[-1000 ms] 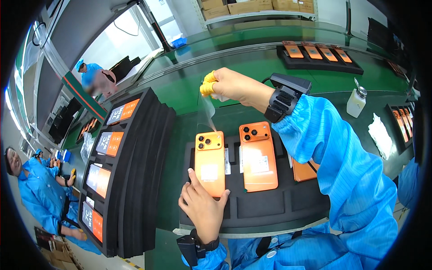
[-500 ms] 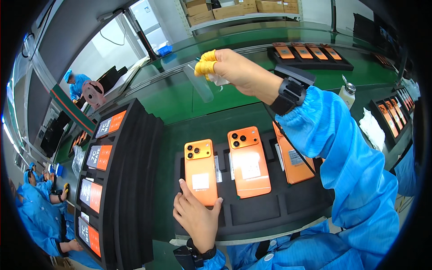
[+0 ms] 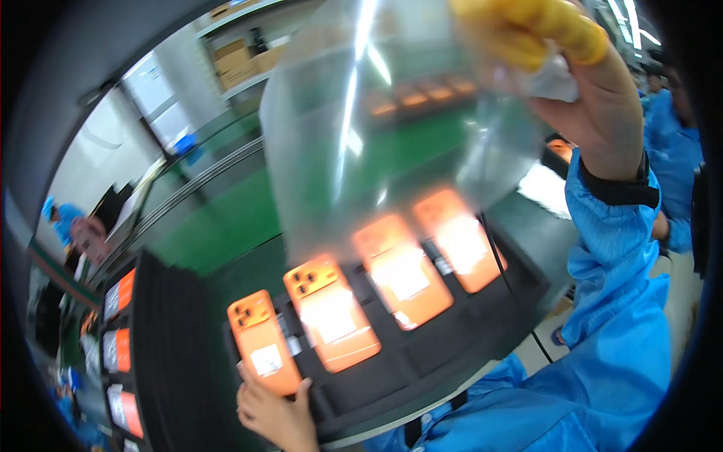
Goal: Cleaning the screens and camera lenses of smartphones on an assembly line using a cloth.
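Right hand [image 3: 599,98]: yellow-covered fingers pinching clear plastic film [image 3: 309,143] aloft; left hand [image 3: 275,414]: fingers spread at leftmost orange rectangular phone [image 3: 262,335]; step: apparently film handling; next move calls for clearance.

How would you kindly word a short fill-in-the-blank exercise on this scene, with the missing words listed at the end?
1. The black tray holds ____ orange phones in a row.
2. Counted from the left, the left hand touches the ____ orange phone.
3. The right hand holds up a clear film; its finger covers are ____.
4. The right sleeve is ____.

Missing words: four; first; yellow; blue.
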The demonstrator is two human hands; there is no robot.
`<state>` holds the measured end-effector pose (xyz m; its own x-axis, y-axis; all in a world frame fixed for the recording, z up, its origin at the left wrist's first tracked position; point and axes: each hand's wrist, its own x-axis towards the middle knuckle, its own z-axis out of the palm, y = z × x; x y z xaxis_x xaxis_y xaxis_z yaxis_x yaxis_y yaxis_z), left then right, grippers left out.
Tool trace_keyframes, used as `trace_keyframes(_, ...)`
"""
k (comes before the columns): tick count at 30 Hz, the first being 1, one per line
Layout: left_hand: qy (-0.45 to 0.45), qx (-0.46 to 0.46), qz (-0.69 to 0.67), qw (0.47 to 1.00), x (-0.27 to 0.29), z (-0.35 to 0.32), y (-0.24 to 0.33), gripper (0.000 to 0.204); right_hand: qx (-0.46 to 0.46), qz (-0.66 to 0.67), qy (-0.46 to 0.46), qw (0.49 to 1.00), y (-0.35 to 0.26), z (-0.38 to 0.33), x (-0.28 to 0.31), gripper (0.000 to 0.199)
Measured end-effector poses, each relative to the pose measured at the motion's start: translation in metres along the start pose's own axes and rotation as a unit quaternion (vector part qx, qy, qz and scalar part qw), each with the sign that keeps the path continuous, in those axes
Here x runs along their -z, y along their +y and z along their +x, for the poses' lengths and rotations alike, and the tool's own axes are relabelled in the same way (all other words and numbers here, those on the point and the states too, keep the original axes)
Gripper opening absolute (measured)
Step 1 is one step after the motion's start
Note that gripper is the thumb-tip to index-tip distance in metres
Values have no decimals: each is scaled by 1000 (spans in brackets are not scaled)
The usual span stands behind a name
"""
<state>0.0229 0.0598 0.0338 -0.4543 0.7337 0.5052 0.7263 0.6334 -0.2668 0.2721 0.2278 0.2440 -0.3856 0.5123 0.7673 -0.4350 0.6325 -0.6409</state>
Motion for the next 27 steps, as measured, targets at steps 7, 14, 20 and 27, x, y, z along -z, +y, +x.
trace_keyframes(7, 58, -49, 0, 997, -23, -3, -1, 87, -94, -233, 91, 964, -76, -97, 123, 25)
trace_keyframes(14, 70, -56, -23, 996, -25, -1, 1, 77, -367, -510, 57, 776, -9, -158, 185, 18)
trace_keyframes(20, 40, -60, -85, 994, -37, 0, -4, 73, -18, -689, 19, 724, 14, -179, 196, 15)
trace_keyframes(27, 57, -82, -103, 990, -35, 3, -4, 69, -59, -716, -271, 641, 26, -258, 163, 6)
